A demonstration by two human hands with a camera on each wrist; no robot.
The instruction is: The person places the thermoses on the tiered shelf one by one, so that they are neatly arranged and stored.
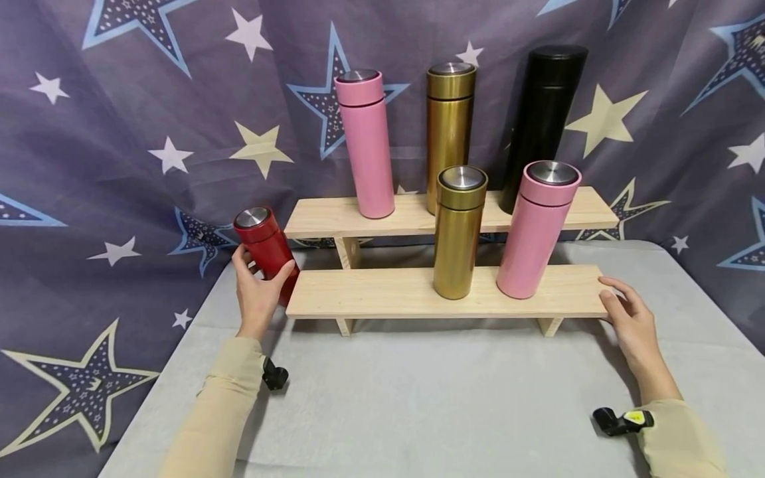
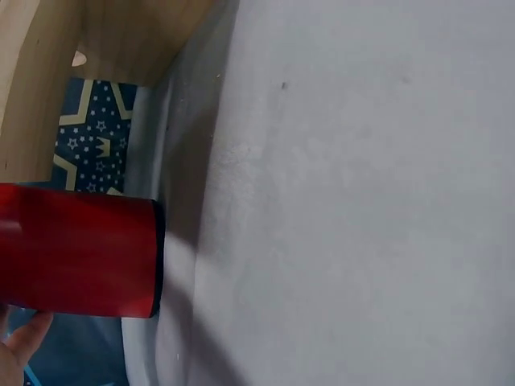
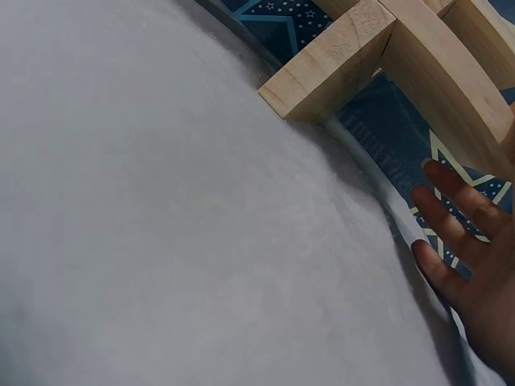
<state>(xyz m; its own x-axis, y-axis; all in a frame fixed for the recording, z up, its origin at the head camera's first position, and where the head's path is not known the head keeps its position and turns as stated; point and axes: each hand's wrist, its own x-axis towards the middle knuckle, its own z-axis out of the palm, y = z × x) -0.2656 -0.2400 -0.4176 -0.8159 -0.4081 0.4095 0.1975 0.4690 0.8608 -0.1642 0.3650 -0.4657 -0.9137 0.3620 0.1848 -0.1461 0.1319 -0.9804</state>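
In the head view my left hand (image 1: 258, 292) grips a red thermos flask (image 1: 269, 249) with a steel-topped lid, thumb on one side and fingers round the other. The flask is at the left end of the lower wooden shelf (image 1: 370, 292). Its dark base shows close to the grey cloth in the left wrist view, where most of the hand is hidden. At the shelf's right end, the thumb and forefinger of my right hand (image 1: 635, 332) touch the board's edge. The other fingers (image 3: 455, 205) extend loosely below the board in the right wrist view.
A gold flask (image 1: 459, 232) and a pink flask (image 1: 538, 232) stand on the lower shelf. The upper shelf (image 1: 317, 216) behind bears another pink flask (image 1: 367, 146), a taller gold flask (image 1: 449, 133) and a black flask (image 1: 545, 126). Star-patterned fabric (image 1: 149, 265) hangs behind the cloth-covered table (image 1: 418, 398).
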